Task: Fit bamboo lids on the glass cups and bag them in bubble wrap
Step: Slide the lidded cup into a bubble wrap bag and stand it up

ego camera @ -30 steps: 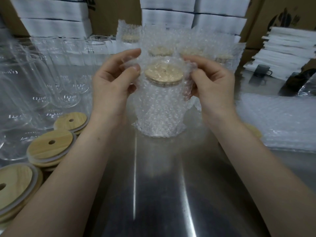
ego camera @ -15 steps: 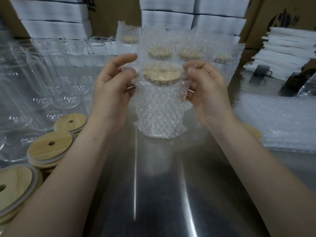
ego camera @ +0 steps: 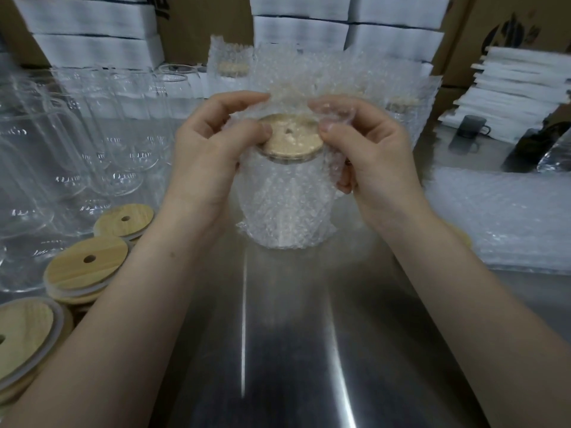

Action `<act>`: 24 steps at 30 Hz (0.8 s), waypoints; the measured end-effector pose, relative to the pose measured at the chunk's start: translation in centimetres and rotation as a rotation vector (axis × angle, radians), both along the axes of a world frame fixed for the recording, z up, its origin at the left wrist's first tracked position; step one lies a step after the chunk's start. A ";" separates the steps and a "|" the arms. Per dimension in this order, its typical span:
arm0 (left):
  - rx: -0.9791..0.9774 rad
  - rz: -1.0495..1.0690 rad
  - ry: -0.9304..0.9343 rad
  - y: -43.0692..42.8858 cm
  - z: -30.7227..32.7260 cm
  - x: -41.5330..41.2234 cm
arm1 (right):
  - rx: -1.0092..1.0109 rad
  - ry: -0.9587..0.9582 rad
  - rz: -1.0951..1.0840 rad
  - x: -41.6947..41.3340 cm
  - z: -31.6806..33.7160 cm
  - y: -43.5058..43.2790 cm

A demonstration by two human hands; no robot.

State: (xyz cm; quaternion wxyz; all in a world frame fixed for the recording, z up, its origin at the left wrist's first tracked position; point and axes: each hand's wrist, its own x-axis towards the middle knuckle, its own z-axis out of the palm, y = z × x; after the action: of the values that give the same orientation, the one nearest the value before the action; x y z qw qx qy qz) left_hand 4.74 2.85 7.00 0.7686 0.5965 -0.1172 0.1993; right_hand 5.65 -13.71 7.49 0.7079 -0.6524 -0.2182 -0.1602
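Observation:
A glass cup sits inside a bubble wrap bag (ego camera: 287,208) that stands on the steel table (ego camera: 290,335). Its bamboo lid (ego camera: 290,139) shows through the bag's open mouth. My left hand (ego camera: 210,156) grips the bag's left edge beside the lid, thumb at the lid's rim. My right hand (ego camera: 370,156) pinches the bag's right edge, thumb at the lid's other side. The bag's far flap stands up behind the lid.
Loose bamboo lids (ego camera: 86,267) lie stacked at the left front, with bare glass cups (ego camera: 92,143) behind them. Bagged cups (ego camera: 230,66) stand at the back. Flat bubble wrap bags (ego camera: 500,217) lie at the right. White boxes (ego camera: 299,32) line the rear.
Both hands have closed in on the lid and pulled the bag's near edge down, so the lid now shows bare in the bag's mouth.

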 end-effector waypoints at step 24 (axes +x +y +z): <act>-0.241 -0.070 -0.012 0.7 -3.5 2.0 | 0.233 0.108 -0.050 1.4 -2.0 0.2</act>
State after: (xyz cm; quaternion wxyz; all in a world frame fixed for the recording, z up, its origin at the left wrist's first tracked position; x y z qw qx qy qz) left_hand 6.73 3.55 3.54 0.8405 0.4942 -0.1176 0.1885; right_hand 7.00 -13.47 5.52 0.7855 -0.5785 -0.1432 -0.1666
